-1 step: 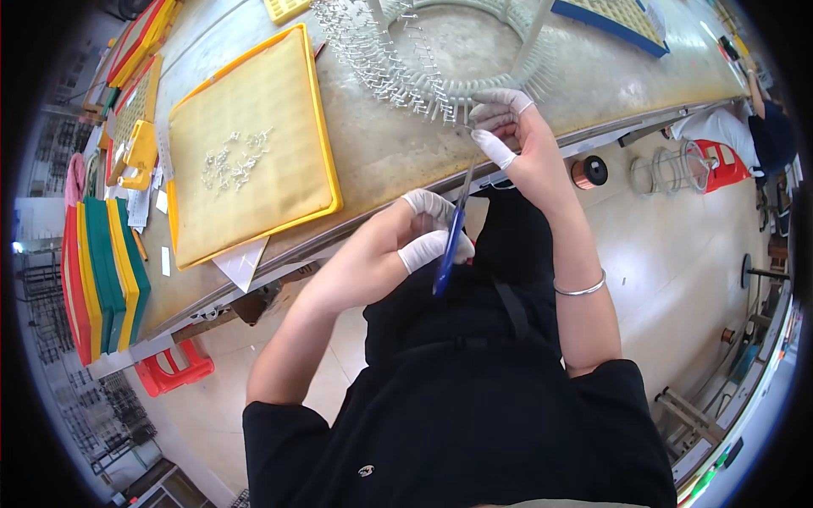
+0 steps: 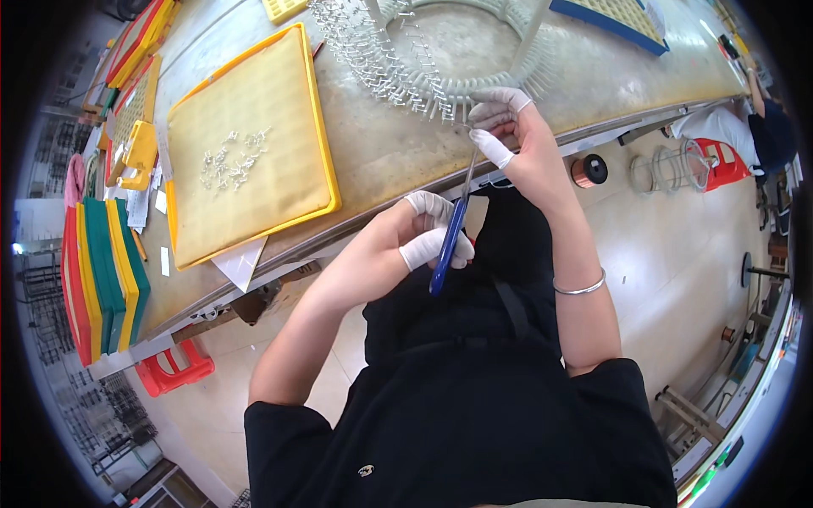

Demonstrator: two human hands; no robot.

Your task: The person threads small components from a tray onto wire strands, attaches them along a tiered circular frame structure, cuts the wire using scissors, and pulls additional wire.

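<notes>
My left hand [image 2: 429,230], in white finger covers, grips a slim blue-handled tool [image 2: 447,254] with a narrow metal tip; its exact kind is unclear. The tip points up toward my right hand [image 2: 529,144]. Its covered thumb and fingers are bent together at the near rim of a pale ring-shaped rack [image 2: 483,85]. Whatever they pinch is too small to make out. Many small silvery pieces [image 2: 381,72] hang in rows along the rack's left side.
Left of the rack lies a yellow-rimmed tray [image 2: 279,93] with small whitish pieces [image 2: 233,161] on it. Coloured trays [image 2: 106,271] stand stacked at the left edge. A blue tray [image 2: 614,25] is at the back right. Below the bench edge are a copper wire spool [image 2: 586,172] and red stool [image 2: 175,368].
The blue-handled tool has tilted slightly, and its tip sits a little closer to my right hand. My right hand stays almost where it was.
</notes>
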